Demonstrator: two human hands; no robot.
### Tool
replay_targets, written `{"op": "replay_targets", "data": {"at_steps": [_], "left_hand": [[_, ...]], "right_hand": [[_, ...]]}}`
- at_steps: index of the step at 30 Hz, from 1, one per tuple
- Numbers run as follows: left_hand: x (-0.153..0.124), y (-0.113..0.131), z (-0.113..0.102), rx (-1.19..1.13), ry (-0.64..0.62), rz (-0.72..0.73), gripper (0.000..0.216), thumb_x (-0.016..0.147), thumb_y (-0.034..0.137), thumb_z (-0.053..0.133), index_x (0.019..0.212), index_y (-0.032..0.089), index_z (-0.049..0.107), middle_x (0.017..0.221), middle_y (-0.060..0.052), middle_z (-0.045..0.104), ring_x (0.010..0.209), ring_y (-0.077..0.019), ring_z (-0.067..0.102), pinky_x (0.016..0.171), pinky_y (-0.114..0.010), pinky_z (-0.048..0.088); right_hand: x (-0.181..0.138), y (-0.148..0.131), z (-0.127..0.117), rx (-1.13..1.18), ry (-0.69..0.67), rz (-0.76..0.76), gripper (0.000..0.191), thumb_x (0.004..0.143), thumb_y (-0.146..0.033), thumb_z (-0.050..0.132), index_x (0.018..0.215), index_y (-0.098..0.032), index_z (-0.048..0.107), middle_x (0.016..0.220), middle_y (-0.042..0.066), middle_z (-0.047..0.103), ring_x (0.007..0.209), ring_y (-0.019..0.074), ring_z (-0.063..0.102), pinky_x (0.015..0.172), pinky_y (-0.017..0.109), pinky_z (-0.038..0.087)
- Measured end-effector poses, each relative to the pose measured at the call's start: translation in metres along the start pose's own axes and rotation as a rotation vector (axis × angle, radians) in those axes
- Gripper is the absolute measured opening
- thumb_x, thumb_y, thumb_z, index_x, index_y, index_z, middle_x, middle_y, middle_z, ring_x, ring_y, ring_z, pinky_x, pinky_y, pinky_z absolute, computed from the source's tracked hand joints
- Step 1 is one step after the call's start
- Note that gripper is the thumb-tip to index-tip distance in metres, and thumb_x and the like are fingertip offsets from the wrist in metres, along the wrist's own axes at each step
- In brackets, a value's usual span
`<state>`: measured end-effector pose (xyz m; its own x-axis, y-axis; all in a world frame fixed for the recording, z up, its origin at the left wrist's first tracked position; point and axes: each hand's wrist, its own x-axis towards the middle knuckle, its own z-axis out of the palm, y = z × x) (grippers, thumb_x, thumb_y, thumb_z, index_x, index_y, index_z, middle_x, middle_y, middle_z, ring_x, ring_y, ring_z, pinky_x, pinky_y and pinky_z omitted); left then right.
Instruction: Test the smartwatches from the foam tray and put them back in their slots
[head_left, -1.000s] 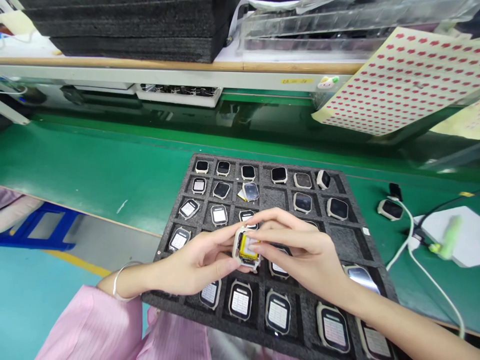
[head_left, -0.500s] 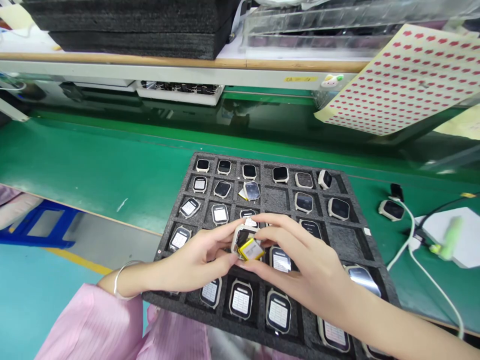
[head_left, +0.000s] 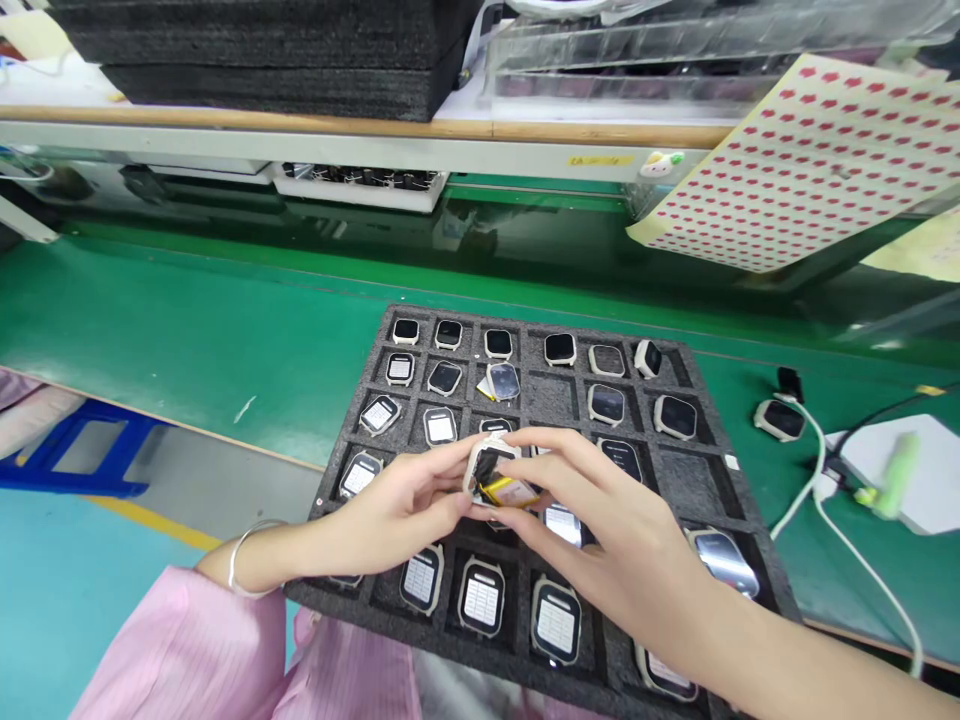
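Between my two hands, above the middle of a dark foam tray (head_left: 553,398), is an opened smartwatch case (head_left: 477,464) with a pale frame. A yellow-edged battery (head_left: 511,492) tilts out of it on the right. My left hand (head_left: 420,500) pinches the case's left side between thumb and fingers. Fingers of my right hand (head_left: 592,500) close on the right side, at the battery and the case's upper edge. Dark parts show inside the case, but the fingers partly hide them. Several smartwatches (head_left: 482,598) lie in the tray's compartments, some with lit white screens.
Right of the tray, a watch (head_left: 780,420) lies by a white cable (head_left: 814,480), near a white block (head_left: 930,470) with a green object on it. A shelf (head_left: 525,130) crosses the back, carrying black foam (head_left: 262,60). A dotted sticker sheet (head_left: 810,165) hangs from it.
The battery has tilted, so its face shows less and its yellow edge shows more. The case has turned slightly in my fingers. Both hands stay in nearly the same place.
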<state>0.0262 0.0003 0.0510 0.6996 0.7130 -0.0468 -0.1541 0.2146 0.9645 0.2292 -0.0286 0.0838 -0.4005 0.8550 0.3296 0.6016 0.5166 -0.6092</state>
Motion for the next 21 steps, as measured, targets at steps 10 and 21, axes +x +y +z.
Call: {"op": "replay_targets", "data": {"at_steps": [10,21], "left_hand": [[0.001,0.0,0.002,-0.09,-0.026,-0.009,0.046,0.093,0.017,0.05,0.137,0.028,0.044,0.131,-0.006,0.058,0.115,-0.0209,0.058,0.093,-0.032,0.054],[0.0,-0.007,0.0,-0.082,-0.024,-0.054,0.047,0.091,0.015,0.054,0.136,0.026,0.046,0.127,-0.007,0.061,0.108,-0.0201,0.062,0.09,-0.034,0.056]], "right_hand": [[0.001,-0.001,-0.002,0.166,0.012,0.037,0.025,0.089,-0.012,0.053,0.111,-0.023,0.058,0.106,0.007,0.056,0.071,0.0127,0.064,0.067,0.027,0.059],[0.012,0.002,-0.003,0.405,-0.013,0.175,0.01,0.087,-0.017,0.06,0.085,-0.02,0.07,0.093,0.005,0.057,0.064,0.011,0.058,0.056,0.024,0.054]]}}
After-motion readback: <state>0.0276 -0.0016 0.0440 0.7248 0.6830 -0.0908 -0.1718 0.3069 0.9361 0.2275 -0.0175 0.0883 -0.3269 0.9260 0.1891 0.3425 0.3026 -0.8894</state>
